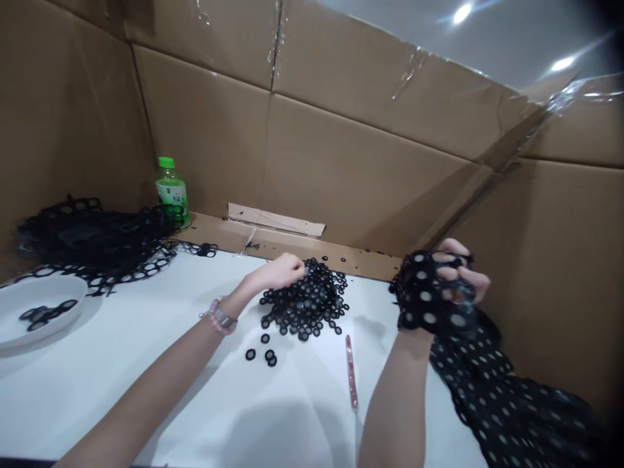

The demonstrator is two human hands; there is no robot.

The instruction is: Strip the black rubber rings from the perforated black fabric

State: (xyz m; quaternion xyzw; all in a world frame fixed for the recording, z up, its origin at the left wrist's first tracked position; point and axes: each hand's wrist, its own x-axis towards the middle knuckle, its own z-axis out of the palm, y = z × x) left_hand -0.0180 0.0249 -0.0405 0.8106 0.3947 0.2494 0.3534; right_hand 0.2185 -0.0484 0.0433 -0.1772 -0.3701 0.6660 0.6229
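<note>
A heap of small black rings lies on the white table near the back edge. My left hand rests on the left top of the heap with its fingers curled closed; what they pinch is hidden. My right hand is raised at the right, fingers wrapped round a bunched black sheet full of punched holes. That sheet hangs over my wrist and trails down to the lower right.
A pink pen lies between my forearms. A few loose rings lie before the heap. At left are a white plate with rings, a black punched-sheet pile and a green bottle. Cardboard walls surround the table.
</note>
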